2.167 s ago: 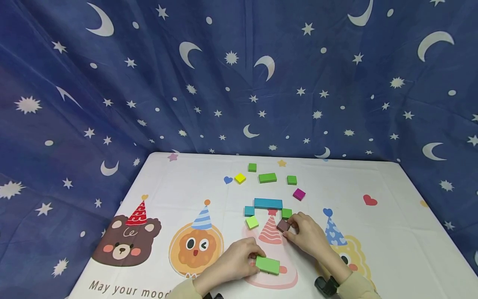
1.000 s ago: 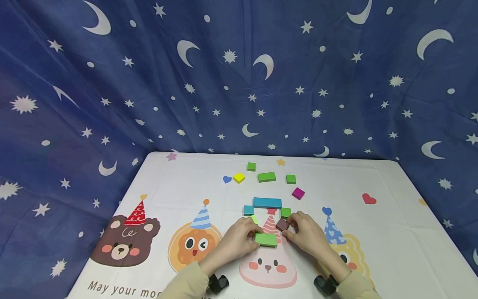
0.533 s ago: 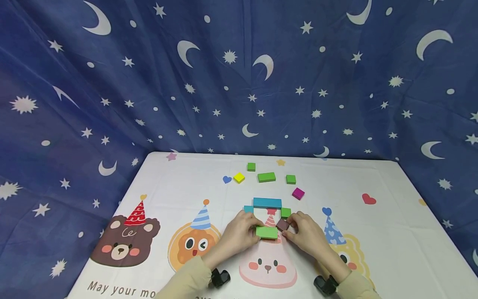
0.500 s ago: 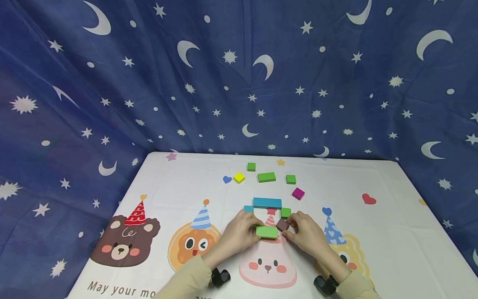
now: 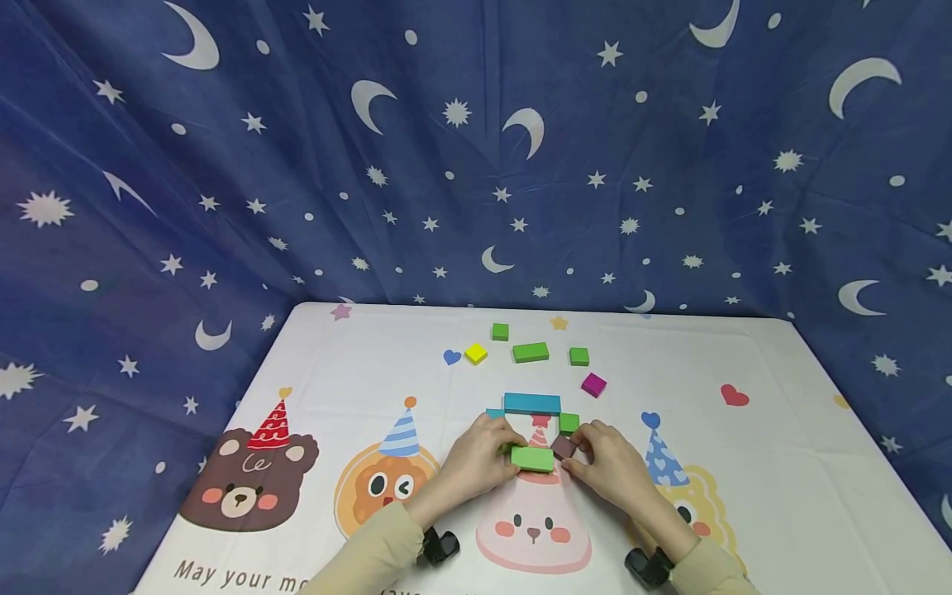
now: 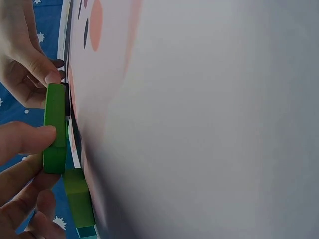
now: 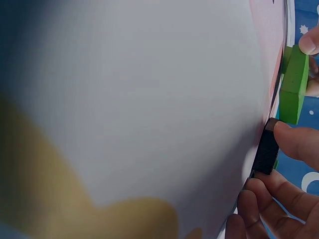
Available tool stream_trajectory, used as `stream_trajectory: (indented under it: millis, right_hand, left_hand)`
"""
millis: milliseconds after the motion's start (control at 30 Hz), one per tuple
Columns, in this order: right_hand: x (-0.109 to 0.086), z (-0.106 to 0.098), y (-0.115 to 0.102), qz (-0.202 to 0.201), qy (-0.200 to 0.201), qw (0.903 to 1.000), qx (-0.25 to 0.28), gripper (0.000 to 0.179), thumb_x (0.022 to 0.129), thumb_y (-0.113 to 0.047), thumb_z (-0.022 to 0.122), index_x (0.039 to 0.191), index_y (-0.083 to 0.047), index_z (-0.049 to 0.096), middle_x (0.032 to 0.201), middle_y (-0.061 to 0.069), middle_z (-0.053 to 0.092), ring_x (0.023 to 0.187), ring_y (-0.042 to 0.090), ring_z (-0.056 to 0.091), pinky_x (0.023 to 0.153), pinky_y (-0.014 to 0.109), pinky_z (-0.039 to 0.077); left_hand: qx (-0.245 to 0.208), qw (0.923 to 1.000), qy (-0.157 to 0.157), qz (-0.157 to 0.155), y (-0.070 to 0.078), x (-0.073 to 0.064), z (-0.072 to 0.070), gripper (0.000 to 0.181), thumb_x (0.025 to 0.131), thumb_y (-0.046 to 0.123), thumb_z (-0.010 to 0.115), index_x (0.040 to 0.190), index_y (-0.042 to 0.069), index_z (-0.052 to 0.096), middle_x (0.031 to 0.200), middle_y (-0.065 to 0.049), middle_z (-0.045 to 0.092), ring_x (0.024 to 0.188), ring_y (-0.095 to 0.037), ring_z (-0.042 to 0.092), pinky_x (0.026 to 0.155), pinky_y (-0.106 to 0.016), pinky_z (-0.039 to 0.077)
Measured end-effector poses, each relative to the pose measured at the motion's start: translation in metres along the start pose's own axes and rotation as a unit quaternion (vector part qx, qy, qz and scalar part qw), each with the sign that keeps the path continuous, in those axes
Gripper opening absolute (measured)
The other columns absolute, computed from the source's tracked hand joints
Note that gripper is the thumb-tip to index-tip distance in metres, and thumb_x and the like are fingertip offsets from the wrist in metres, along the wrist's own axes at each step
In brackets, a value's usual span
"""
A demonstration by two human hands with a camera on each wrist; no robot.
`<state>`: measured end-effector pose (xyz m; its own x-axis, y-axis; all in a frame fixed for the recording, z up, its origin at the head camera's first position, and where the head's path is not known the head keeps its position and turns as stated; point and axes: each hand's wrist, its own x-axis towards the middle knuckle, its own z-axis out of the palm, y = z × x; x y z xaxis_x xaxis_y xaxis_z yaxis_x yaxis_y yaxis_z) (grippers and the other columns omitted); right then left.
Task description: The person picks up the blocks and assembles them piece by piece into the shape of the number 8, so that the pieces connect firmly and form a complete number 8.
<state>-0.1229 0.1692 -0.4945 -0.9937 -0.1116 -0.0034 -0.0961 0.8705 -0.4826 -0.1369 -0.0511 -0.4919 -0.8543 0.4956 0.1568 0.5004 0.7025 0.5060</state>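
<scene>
My left hand (image 5: pixel 479 459) pinches one end of a long light green block (image 5: pixel 532 459) between thumb and fingers. In the left wrist view this block rides higher off the cloth than a yellowish-green square block (image 6: pixel 79 199) beside it. My right hand (image 5: pixel 611 469) pinches a dark brown square block (image 5: pixel 564 447), turned cornerwise and low at the cloth. The green block's free end comes right up to the brown one. Behind them lie a long blue block (image 5: pixel 532 403), a green square block (image 5: pixel 569 423) and a small blue block (image 5: pixel 494 412), partly hidden by my left hand.
Farther back on the printed white tablecloth (image 5: pixel 803 463) are a yellow block (image 5: pixel 476 354), a magenta block (image 5: pixel 593 385), a long green block (image 5: pixel 531 352) and two green square blocks (image 5: pixel 501 331). A blue star-patterned curtain (image 5: pixel 476 149) rises behind the table's far edge.
My left hand has carried the long green block away from the front, up beside the brown block, now covering the yellowish-green square block in the head view. My right hand has stayed in place.
</scene>
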Motion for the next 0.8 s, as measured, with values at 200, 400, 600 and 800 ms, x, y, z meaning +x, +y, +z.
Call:
stream_trajectory:
  millis: [200, 400, 600, 800]
  right_hand:
    - [-0.0004, -0.0001, 0.0003, 0.000, 0.000, 1.0000, -0.001, 0.032, 0.072, -0.026, 0.083, 0.095, -0.010, 0.068, 0.077, -0.001, 0.052, 0.071, 0.012, 0.044, 0.060, 0.024, 0.035]
    - [-0.0006, -0.0004, 0.0002, 0.002, 0.001, 1.0000, -0.002, 0.032, 0.072, -0.026, 0.083, 0.095, -0.010, 0.068, 0.077, -0.001, 0.052, 0.071, 0.012, 0.044, 0.060, 0.024, 0.035]
    - [-0.0009, -0.0010, -0.0004, 0.005, 0.000, 1.0000, -0.004, 0.032, 0.072, -0.025, 0.083, 0.095, -0.010, 0.068, 0.078, -0.001, 0.053, 0.072, 0.013, 0.045, 0.061, 0.024, 0.036]
    - [-0.0006, -0.0014, -0.0004, 0.004, 0.004, 1.0000, 0.003, 0.031, 0.072, -0.024, 0.083, 0.094, -0.009, 0.067, 0.078, -0.001, 0.053, 0.071, 0.012, 0.045, 0.061, 0.023, 0.035]
  left_hand:
    - [0.014, 0.9999, 0.001, 0.002, 0.0004, 0.0008, 0.0021, 0.028, 0.071, 0.013, 0.079, 0.099, 0.018, 0.075, 0.091, 0.006, 0.065, 0.082, -0.007, 0.045, 0.065, -0.014, 0.036]
    - [0.030, 0.9995, -0.006, -0.005, 0.0023, 0.0019, 0.0026, 0.028, 0.070, 0.016, 0.080, 0.098, 0.017, 0.075, 0.093, 0.006, 0.063, 0.082, -0.007, 0.044, 0.063, -0.013, 0.034]
    - [0.035, 0.9992, -0.008, -0.014, 0.0040, 0.0020, 0.0016, 0.027, 0.069, 0.017, 0.081, 0.095, 0.016, 0.074, 0.094, 0.006, 0.060, 0.083, -0.008, 0.043, 0.063, -0.014, 0.034]
    - [0.034, 0.9993, -0.008, -0.013, 0.0044, 0.0023, 0.0014, 0.027, 0.069, 0.017, 0.080, 0.095, 0.015, 0.074, 0.094, 0.005, 0.060, 0.083, -0.008, 0.044, 0.065, -0.015, 0.036]
